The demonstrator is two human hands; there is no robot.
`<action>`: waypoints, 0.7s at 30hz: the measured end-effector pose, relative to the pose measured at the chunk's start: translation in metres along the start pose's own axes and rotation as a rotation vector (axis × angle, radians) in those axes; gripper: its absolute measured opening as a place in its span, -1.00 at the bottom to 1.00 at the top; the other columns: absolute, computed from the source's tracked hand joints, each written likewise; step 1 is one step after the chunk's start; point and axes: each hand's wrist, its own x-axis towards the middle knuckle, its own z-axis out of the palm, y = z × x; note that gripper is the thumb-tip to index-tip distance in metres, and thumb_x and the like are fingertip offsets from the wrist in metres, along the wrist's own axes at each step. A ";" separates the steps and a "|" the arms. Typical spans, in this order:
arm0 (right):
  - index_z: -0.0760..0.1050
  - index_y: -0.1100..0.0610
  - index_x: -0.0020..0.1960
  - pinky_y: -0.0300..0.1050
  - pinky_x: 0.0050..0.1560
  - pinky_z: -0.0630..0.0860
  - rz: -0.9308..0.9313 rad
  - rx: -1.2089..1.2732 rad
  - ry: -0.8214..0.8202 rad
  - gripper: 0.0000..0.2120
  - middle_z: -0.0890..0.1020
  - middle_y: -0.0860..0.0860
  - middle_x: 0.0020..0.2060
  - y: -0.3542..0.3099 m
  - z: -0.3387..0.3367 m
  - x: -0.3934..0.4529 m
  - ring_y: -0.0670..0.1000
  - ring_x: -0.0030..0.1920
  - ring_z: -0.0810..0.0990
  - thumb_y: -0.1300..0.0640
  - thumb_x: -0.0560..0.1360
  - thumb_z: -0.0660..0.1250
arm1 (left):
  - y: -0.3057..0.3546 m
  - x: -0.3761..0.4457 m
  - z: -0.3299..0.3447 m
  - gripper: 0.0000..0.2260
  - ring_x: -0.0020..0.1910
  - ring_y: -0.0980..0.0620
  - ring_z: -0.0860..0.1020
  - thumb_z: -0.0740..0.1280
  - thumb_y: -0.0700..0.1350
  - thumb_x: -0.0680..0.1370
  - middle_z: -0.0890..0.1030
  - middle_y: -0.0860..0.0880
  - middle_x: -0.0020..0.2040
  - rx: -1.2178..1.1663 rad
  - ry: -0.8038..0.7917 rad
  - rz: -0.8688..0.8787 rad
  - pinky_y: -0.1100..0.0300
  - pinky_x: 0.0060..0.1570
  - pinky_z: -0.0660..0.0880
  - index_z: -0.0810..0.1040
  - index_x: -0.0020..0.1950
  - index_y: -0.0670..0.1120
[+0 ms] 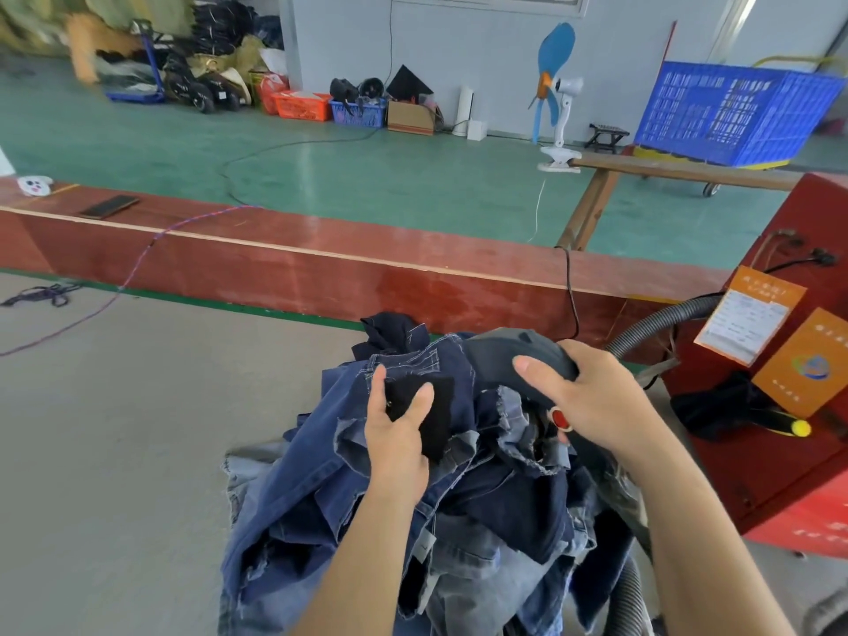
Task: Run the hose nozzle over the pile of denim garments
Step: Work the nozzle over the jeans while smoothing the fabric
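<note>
Two bare forearms reach in from the near edge toward the pile of denim garments point(459, 488), which lies heaped on the grey counter point(114, 429) in the near middle. The left hand point(399, 433) rests on top of the pile with its thumb and fingers pinching a small black cloth piece point(436, 410) against dark blue denim. The right hand point(592, 397), just right of it, grasps the dark grey hose nozzle point(514, 360), fingers curled round its body and the thumb laid along its near side; a red button point(559, 419) shows just below the thumb's base. The nozzle's head lies on the far top of the pile, touching the denim.

From the nozzle a ribbed grey hose point(661, 321) arcs right toward a red machine point(771, 452) at the right edge, which carries orange labels point(761, 314) and a yellow-tipped tool point(798, 428). Another stretch of ribbed hose point(628, 599) runs along the near right of the pile.

Beyond the pile a long red-brown board point(321, 263) crosses the scene, with a phone point(110, 207) lying on its far left part. Farther off are the green floor point(367, 167), a clip-on fan with blue blades point(557, 84), a blue crate point(734, 112) at far right, and baskets and dark bundles along the far wall.
</note>
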 end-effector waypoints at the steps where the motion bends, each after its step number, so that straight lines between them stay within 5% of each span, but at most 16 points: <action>1: 0.51 0.06 -0.07 0.11 -0.15 0.58 0.005 -0.006 -0.005 -0.65 0.61 0.04 -0.32 0.001 0.001 -0.001 0.08 -0.32 0.62 -0.24 0.49 0.28 | -0.002 0.002 -0.001 -0.36 0.20 -0.02 0.55 0.40 -0.32 0.50 0.46 -0.01 0.37 0.011 0.053 0.023 -0.01 0.19 0.52 0.33 0.47 0.16; 3: 0.51 0.01 -0.09 0.07 -0.17 0.57 0.012 -0.048 -0.019 -0.67 0.61 0.00 -0.36 0.003 0.002 -0.002 0.04 -0.37 0.61 -0.25 0.49 0.28 | -0.007 0.005 -0.001 -0.39 0.24 -0.04 0.51 0.40 -0.32 0.50 0.44 -0.02 0.40 0.068 0.155 0.082 0.02 0.23 0.50 0.38 0.44 0.14; 5: 0.49 -0.01 -0.12 0.04 -0.19 0.55 0.018 -0.075 -0.030 -0.68 0.60 -0.02 -0.40 0.003 0.001 -0.001 0.01 -0.43 0.61 -0.26 0.49 0.27 | -0.011 0.005 -0.001 -0.51 0.08 0.02 0.56 0.36 -0.34 0.53 0.53 -0.08 0.33 0.129 0.212 0.158 0.26 0.06 0.54 0.51 0.32 0.15; 7: 0.49 -0.01 -0.12 0.03 -0.19 0.54 0.023 -0.077 -0.023 -0.69 0.60 -0.03 -0.39 0.005 0.001 0.000 0.00 -0.42 0.61 -0.26 0.49 0.28 | -0.015 0.006 -0.002 -0.66 -0.16 0.07 0.57 0.31 -0.34 0.56 0.64 -0.15 0.14 0.171 0.239 0.177 0.38 -0.10 0.54 0.63 0.16 0.07; 9: 0.50 -0.02 -0.10 0.01 -0.18 0.54 0.024 -0.076 -0.005 -0.70 0.61 -0.04 -0.36 0.006 0.001 0.000 -0.02 -0.39 0.61 -0.26 0.49 0.28 | -0.016 0.008 -0.001 -0.74 -0.37 0.18 0.46 0.30 -0.34 0.57 0.70 -0.01 -0.18 0.156 0.259 0.141 0.46 -0.26 0.49 0.69 0.06 -0.04; 15: 0.48 0.00 -0.13 -0.12 -0.33 0.45 0.002 -0.098 -0.053 -0.66 0.60 -0.02 -0.39 0.006 0.004 0.001 -0.10 -0.49 0.56 -0.28 0.48 0.27 | -0.014 0.011 0.000 -0.86 -0.01 0.04 0.63 0.50 -0.25 0.43 0.67 0.02 -0.11 0.120 0.337 0.079 0.17 0.02 0.55 0.64 -0.16 -0.01; 19: 0.48 0.01 -0.15 -0.12 -0.33 0.43 -0.001 -0.081 -0.072 -0.65 0.59 0.00 -0.40 0.005 0.003 0.000 -0.10 -0.50 0.55 -0.28 0.47 0.27 | -0.009 0.009 -0.001 -0.71 0.12 -0.05 0.56 0.48 -0.36 0.41 0.61 0.00 0.02 0.221 0.221 0.073 0.04 0.20 0.51 0.62 0.01 -0.04; 21: 0.49 0.02 -0.15 -0.04 -0.27 0.47 0.001 -0.049 -0.070 -0.66 0.58 0.00 -0.40 0.006 0.001 0.000 -0.03 -0.44 0.57 -0.27 0.47 0.29 | -0.005 0.008 -0.003 -0.62 0.05 0.00 0.58 0.46 -0.41 0.41 0.61 -0.02 0.08 0.262 0.132 0.101 0.12 0.12 0.54 0.60 0.10 -0.02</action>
